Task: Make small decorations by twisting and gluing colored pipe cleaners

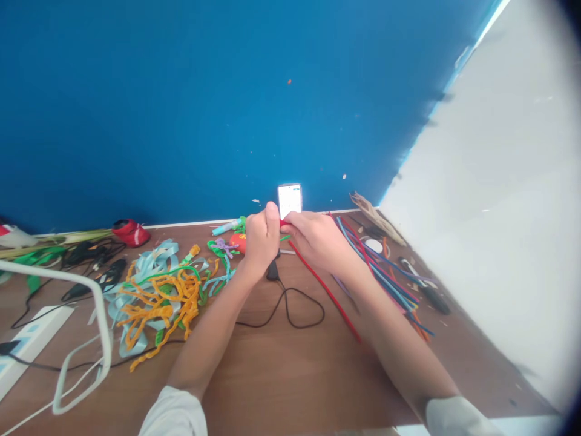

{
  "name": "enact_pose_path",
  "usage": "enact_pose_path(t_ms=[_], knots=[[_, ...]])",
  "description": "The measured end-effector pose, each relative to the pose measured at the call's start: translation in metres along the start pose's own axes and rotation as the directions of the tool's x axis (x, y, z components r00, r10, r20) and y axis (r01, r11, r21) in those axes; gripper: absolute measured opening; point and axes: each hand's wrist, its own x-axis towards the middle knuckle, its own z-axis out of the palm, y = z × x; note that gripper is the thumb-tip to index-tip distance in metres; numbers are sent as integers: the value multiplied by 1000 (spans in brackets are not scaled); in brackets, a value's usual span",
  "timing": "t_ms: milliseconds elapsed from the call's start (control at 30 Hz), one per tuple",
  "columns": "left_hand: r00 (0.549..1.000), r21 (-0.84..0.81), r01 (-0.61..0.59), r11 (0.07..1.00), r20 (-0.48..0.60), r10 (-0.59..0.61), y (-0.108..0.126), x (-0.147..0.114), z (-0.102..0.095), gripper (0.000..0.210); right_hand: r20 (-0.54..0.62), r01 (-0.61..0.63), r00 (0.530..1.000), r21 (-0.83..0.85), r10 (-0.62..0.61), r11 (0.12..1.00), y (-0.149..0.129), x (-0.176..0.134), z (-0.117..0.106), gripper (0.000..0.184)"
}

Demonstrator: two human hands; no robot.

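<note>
My left hand (262,237) and my right hand (313,235) are close together at the middle of the view, both closed. Between their fingertips shows a short bit of red pipe cleaner (284,223), pinched by both; most of it is covered by the fingers. Just beyond the hands a phone (289,200) with a bright screen stands upright near the wall. Below my right hand a long red stem (324,290) slants toward the lower right; whether it joins the held piece I cannot tell.
Orange pipe cleaner pieces (181,297) and pale blue ribbon (161,260) are heaped at left, near a white power strip (34,345) and a white frame (102,315). A black cable (304,327) loops centrally. Colored pipe cleaners (385,272) and a dark-handled tool (433,297) lie right.
</note>
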Motion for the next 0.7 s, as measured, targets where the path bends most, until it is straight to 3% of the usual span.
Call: enact_pose_path(t_ms=[100,233,367,533,700], knots=[[1000,-34,17,999,1,-17,-1,1,1,52,-4,-2,1000,14,3,1000,0,0,2,27],[1000,-84,10,996,18,-8,2,6,-8,51,-1,3,1000,160,-3,987,1,2,6,26],[992,-59,-54,997,112,60,9,15,-25,48,44,-4,999,219,-6,976,6,2,-2,29],[987,-269,117,956,134,-83,8,19,-28,42,25,-46,999,302,41,952,15,-1,-17,28],[919,-485,286,826,384,-92,8,17,-18,38,-48,-98,989,477,137,874,18,0,-12,19]])
